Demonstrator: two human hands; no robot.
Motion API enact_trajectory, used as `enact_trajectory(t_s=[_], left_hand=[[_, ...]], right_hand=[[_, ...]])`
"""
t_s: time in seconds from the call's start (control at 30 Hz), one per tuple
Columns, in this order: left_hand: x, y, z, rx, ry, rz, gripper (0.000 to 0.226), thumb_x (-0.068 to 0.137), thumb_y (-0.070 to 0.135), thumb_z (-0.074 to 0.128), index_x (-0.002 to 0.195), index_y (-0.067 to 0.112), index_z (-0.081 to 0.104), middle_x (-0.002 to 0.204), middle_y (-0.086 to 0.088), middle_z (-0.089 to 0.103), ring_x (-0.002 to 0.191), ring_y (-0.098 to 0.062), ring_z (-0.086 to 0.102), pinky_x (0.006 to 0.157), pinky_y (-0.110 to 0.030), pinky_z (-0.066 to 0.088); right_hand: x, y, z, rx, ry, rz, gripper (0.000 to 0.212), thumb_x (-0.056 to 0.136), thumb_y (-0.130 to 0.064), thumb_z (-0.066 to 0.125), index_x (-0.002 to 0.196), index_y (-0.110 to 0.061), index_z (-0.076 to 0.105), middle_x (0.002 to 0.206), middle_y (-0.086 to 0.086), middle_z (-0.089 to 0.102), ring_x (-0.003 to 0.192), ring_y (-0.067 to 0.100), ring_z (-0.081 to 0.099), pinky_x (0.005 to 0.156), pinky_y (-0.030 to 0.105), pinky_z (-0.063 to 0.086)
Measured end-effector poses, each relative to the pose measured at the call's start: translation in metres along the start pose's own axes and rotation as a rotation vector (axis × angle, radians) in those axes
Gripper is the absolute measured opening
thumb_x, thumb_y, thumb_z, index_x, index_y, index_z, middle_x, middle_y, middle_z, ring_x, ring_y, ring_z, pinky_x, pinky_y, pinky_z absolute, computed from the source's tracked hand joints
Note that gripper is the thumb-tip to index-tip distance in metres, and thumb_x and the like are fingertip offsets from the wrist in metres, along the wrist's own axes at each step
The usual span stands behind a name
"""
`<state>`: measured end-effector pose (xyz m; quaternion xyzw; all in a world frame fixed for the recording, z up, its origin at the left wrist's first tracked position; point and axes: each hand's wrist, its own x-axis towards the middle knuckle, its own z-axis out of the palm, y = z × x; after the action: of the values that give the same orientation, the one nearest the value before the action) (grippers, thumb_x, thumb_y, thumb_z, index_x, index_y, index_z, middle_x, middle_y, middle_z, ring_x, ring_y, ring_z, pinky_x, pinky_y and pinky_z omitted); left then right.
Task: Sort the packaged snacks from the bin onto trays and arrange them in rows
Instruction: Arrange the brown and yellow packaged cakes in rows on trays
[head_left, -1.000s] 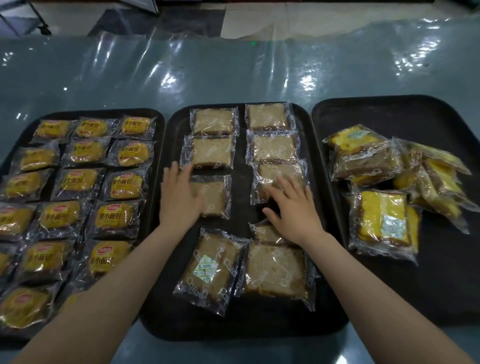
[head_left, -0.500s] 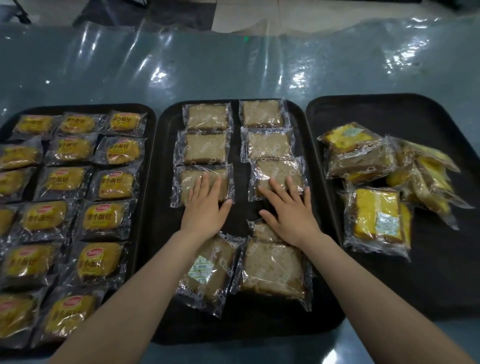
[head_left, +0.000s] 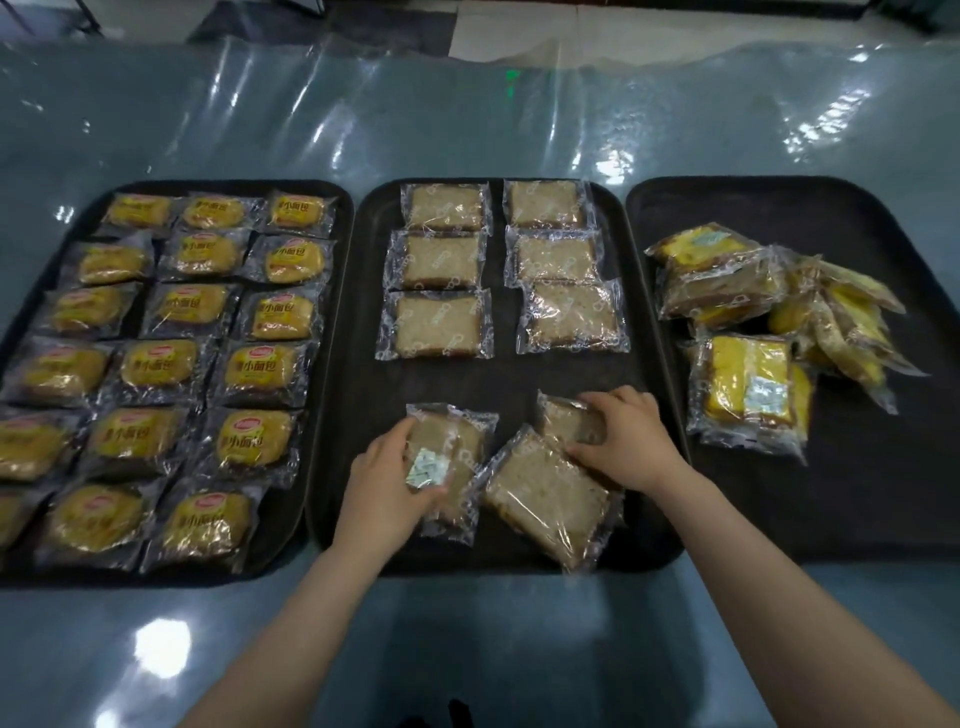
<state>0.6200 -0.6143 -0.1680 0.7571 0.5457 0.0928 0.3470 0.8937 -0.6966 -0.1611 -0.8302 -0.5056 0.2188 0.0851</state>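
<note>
The middle black tray (head_left: 337, 415) holds several clear-wrapped pale cake slices in two columns at its far half. Near its front edge lie three loose ones. My left hand (head_left: 387, 486) grips the left loose slice (head_left: 457, 447), the one with a white sachet, thumb over its front. My right hand (head_left: 626, 441) curls round a small wrapped slice (head_left: 563, 421) that lies partly under a bigger tilted slice (head_left: 548, 499).
The left tray (head_left: 332, 192) is filled with rows of yellow wrapped buns (head_left: 260, 366). The right tray (head_left: 883, 493) carries an unsorted heap of yellow cake packets (head_left: 748, 384) at its left part. A glossy plastic-covered table (head_left: 467, 114) lies all around.
Both hands drew back from the third row of slices toward the tray's front. The left hand took hold of the sachet slice, the right hand closed on the small slice.
</note>
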Motion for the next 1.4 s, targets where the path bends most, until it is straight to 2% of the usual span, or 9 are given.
enact_trajectory(t_s=[0.1, 0.23, 0.43, 0.53, 0.67, 0.83, 0.97, 1.13, 1.4], left_hand=[[0.006, 0.004, -0.007, -0.062, -0.012, -0.035, 0.091, 0.066, 0.020, 0.083, 0.141, 0.030, 0.032, 0.130, -0.001, 0.049, 0.117, -0.020, 0.049, 0.097, -0.038, 0.045], [0.024, 0.017, -0.024, -0.268, -0.066, -0.091, 0.075, 0.072, 0.000, 0.071, 0.133, 0.030, 0.040, 0.106, 0.009, 0.056, 0.083, -0.009, 0.059, 0.059, -0.022, 0.048], [0.052, 0.042, -0.052, -0.077, 0.044, 0.128, 0.065, 0.074, -0.007, 0.067, 0.132, 0.017, 0.051, 0.094, 0.010, 0.052, 0.073, -0.007, 0.051, 0.058, -0.013, 0.042], [0.055, 0.052, -0.057, 0.099, 0.217, 0.297, 0.059, 0.074, -0.004, 0.065, 0.129, 0.014, 0.055, 0.101, 0.001, 0.051, 0.092, -0.018, 0.051, 0.078, -0.025, 0.040], [0.045, 0.055, -0.044, 0.196, 0.289, 0.399, 0.056, 0.075, -0.004, 0.062, 0.127, 0.019, 0.057, 0.112, -0.006, 0.054, 0.101, -0.023, 0.045, 0.085, -0.028, 0.036], [0.030, 0.040, -0.010, 0.287, 0.011, 0.348, 0.058, 0.083, 0.021, 0.066, 0.137, 0.030, 0.047, 0.148, -0.003, 0.035, 0.136, -0.026, 0.029, 0.111, -0.040, 0.026], [0.026, 0.023, 0.011, 0.419, -0.125, 0.330, 0.060, 0.093, 0.027, 0.055, 0.146, 0.033, 0.028, 0.157, 0.002, 0.020, 0.143, -0.025, 0.016, 0.114, -0.039, 0.016], [0.030, 0.003, 0.017, 0.540, -0.162, 0.396, 0.071, 0.098, 0.030, 0.042, 0.147, 0.035, -0.010, 0.159, 0.002, -0.008, 0.145, -0.021, -0.011, 0.111, -0.032, -0.007], [0.046, 0.002, 0.008, 0.671, -0.151, 0.429, 0.066, 0.101, 0.029, 0.034, 0.146, 0.036, -0.013, 0.157, 0.002, -0.016, 0.143, -0.021, -0.016, 0.111, -0.043, -0.012]], right_hand=[[-0.007, -0.008, -0.010, 0.156, 0.126, 0.017, 0.053, 0.069, -0.032, 0.082, 0.117, -0.025, 0.059, 0.109, -0.003, 0.040, 0.107, 0.022, 0.045, 0.093, 0.028, 0.037], [-0.014, -0.021, -0.034, 0.445, 0.319, 0.057, 0.026, 0.078, -0.011, 0.064, 0.095, -0.028, 0.054, 0.102, -0.005, 0.050, 0.088, 0.013, 0.055, 0.075, 0.024, 0.040], [-0.019, -0.029, -0.060, 0.429, 0.589, 0.035, 0.027, 0.083, -0.003, 0.063, 0.105, -0.018, 0.063, 0.105, -0.002, 0.058, 0.089, 0.004, 0.052, 0.071, 0.009, 0.035], [-0.022, -0.027, -0.061, 0.383, 0.728, -0.069, 0.031, 0.083, -0.005, 0.068, 0.112, -0.016, 0.064, 0.110, -0.001, 0.055, 0.094, 0.004, 0.048, 0.076, 0.011, 0.035], [-0.019, -0.023, -0.045, 0.412, 0.357, -0.125, 0.037, 0.081, -0.025, 0.076, 0.116, -0.023, 0.063, 0.110, -0.011, 0.060, 0.097, 0.003, 0.053, 0.084, 0.017, 0.041], [-0.023, -0.008, -0.012, 0.287, 0.212, -0.104, 0.034, 0.088, -0.027, 0.066, 0.122, -0.028, 0.062, 0.129, -0.008, 0.059, 0.119, 0.013, 0.053, 0.100, 0.029, 0.041], [-0.025, 0.003, 0.003, 0.019, -0.004, -0.091, 0.062, 0.091, -0.046, 0.057, 0.147, -0.032, 0.034, 0.161, -0.001, 0.013, 0.148, 0.022, 0.002, 0.118, 0.039, 0.008], [-0.043, -0.006, 0.028, -0.139, -0.090, -0.205, 0.100, 0.072, -0.079, 0.046, 0.141, -0.053, -0.022, 0.146, -0.003, -0.047, 0.132, 0.024, -0.046, 0.109, 0.049, -0.019], [-0.061, -0.006, 0.039, -0.214, -0.147, -0.264, 0.088, 0.082, -0.044, 0.057, 0.141, -0.060, -0.006, 0.139, -0.005, -0.055, 0.130, 0.028, -0.048, 0.106, 0.051, -0.022]])
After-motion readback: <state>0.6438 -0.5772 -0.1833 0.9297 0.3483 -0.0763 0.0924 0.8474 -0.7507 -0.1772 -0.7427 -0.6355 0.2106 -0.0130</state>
